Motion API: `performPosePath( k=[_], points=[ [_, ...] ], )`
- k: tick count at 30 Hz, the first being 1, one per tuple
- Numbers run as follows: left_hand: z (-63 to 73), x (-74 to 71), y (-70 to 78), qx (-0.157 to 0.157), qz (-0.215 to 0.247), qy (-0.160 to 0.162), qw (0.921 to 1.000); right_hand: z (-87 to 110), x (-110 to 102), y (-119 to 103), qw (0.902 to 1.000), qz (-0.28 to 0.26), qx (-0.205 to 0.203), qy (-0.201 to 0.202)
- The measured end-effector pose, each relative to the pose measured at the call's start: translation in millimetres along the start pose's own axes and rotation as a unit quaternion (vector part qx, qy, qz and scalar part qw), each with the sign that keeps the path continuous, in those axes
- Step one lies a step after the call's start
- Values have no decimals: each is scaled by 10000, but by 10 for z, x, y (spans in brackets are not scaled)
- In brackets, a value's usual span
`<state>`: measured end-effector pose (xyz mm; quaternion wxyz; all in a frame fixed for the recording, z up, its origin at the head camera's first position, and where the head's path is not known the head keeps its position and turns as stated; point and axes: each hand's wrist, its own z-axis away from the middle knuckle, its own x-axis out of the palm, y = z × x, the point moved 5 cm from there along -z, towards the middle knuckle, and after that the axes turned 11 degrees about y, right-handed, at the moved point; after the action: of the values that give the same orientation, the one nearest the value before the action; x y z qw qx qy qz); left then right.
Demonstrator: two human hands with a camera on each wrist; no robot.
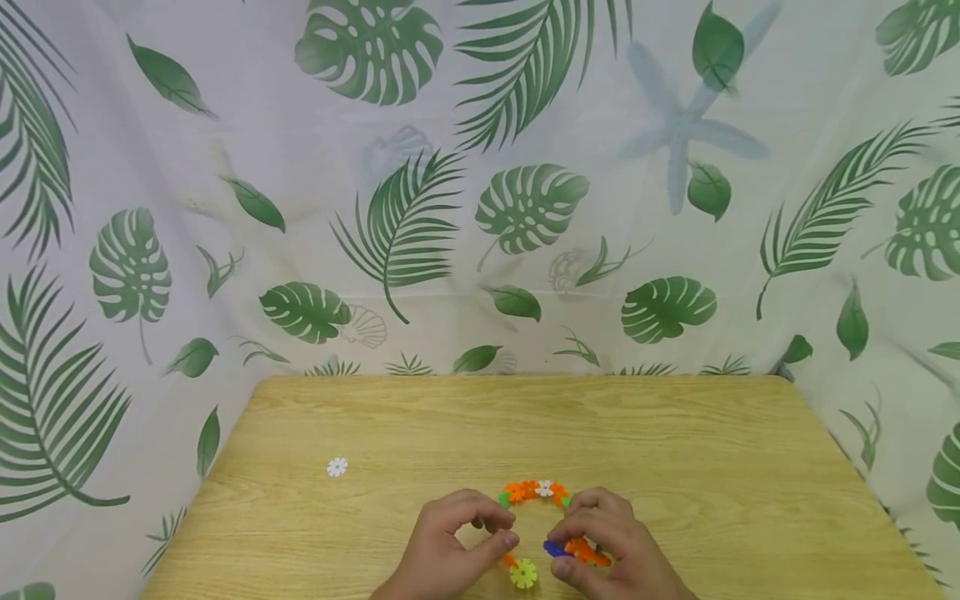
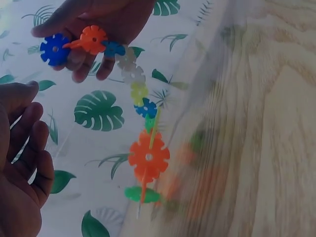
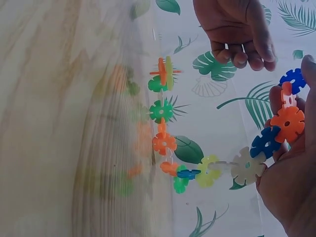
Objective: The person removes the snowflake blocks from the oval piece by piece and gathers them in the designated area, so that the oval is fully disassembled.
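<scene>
Head view: right hand (image 1: 618,546) holds a chain of coloured discs (image 1: 515,492) at its blue end disc (image 1: 553,548); chain arcs over the desk (image 1: 300,533) between both hands. Lone white disc (image 1: 337,467) well left. Left wrist view: left hand (image 2: 23,158) apart from chain, fingers loosely bent. Right wrist view: right fingers curl behind blue and orange discs; translucent disc (image 3: 248,166) beside the palm.

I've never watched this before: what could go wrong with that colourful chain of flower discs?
The chain seems joined only by notched edges, so a tug or twist from the right hand, which holds it near the blue end disc, might pop a joint apart. The loose white disc, away from both hands, could be overlooked.
</scene>
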<state>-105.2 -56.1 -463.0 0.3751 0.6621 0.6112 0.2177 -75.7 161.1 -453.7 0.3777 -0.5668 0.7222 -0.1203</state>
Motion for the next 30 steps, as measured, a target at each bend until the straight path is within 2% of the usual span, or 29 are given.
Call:
performPosePath(
  k=[4, 12, 22, 30],
  points=[
    [-25, 89, 56, 253, 172, -154, 9994, -5, 7, -6, 10000, -10, -43, 38],
    [-17, 218, 133, 400, 321, -435, 9977, -7, 41, -14, 9999, -74, 130, -71],
    [-10, 292, 146, 1213, 221, -375, 9917, -16, 59, -22, 9998, -104, -116, -82],
    [-34, 260, 146, 927, 108, -364, 9950, 20, 32, -31, 9986, 523, -58, -14]
  ],
)
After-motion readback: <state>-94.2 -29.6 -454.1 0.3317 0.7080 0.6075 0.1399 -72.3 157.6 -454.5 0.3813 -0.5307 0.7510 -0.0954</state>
